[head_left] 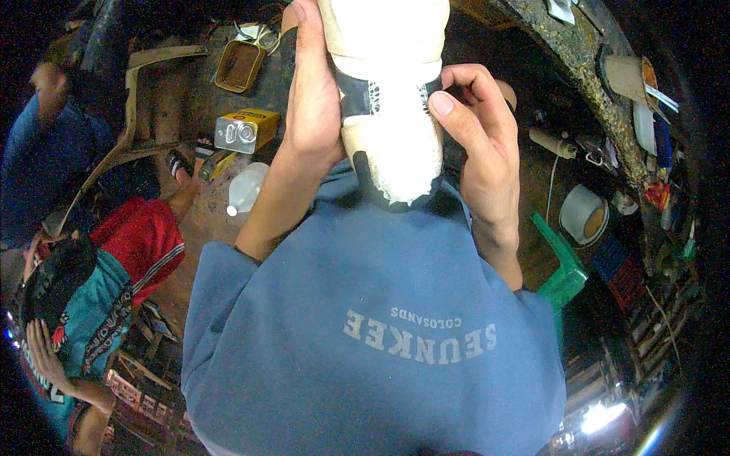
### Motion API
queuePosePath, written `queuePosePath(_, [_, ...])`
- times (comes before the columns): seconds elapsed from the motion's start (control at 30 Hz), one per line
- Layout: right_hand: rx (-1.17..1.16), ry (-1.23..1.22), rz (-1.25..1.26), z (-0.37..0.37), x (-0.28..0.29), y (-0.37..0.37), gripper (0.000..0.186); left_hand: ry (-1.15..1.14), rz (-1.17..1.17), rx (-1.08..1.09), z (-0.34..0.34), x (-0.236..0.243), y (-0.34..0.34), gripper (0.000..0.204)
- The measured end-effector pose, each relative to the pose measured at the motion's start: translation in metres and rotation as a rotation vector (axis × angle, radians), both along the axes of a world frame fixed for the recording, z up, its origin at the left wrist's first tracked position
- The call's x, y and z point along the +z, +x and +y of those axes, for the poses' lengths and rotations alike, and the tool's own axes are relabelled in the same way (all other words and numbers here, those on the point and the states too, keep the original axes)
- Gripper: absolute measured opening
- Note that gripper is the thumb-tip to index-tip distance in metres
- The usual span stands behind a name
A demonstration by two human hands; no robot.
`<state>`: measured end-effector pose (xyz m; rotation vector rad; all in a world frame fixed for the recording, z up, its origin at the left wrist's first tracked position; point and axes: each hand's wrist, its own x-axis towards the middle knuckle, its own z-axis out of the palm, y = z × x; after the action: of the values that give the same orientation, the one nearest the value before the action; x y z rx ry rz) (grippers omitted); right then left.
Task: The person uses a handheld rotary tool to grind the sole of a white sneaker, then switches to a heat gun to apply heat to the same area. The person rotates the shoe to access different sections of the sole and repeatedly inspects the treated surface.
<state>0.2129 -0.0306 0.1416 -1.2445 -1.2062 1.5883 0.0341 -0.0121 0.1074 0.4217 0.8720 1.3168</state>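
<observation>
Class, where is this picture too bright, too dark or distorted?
Head view throughout: the white-and-black shoe-like object is largely washed out; a white light glares at lower right; the rim sinks into grainy darkness; fisheye distortion seems to bow the rough grey ledge.

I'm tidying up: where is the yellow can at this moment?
In the head view, the yellow can is left of the person's left hand, just above the translucent plastic jug.

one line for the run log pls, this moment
left hand: along left side of white-and-black shoe-like piece; right hand: thumb and finger at its right edge; floor left: yellow tin
</observation>
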Motion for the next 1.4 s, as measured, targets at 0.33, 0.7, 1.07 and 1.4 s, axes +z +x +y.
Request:
queuePosePath(0.33, [-0.001, -0.063, 0.037, -0.002, -0.004, -0.001, 0.026, -0.036, 0.019, 0.013, -0.001, 0.01, 0.003, 0.073])
queuePosePath(0.7, [0.012, -0.137, 0.03, -0.005, -0.003, -0.002, 0.033, -0.151, -0.011, 0.059, -0.001, -0.002, -0.002, 0.071])
queuePosePath(1.07, [0.145, -0.098, 0.203, -0.01, -0.012, 0.008, 0.071, -0.123, -0.063, 0.064, -0.004, -0.004, -0.01, 0.078])
queuePosePath(1.4, [0.355, 0.121, 0.071, -0.012, -0.024, 0.012, 0.101, -0.128, -0.062, 0.087, -0.001, -0.002, -0.014, 0.081])
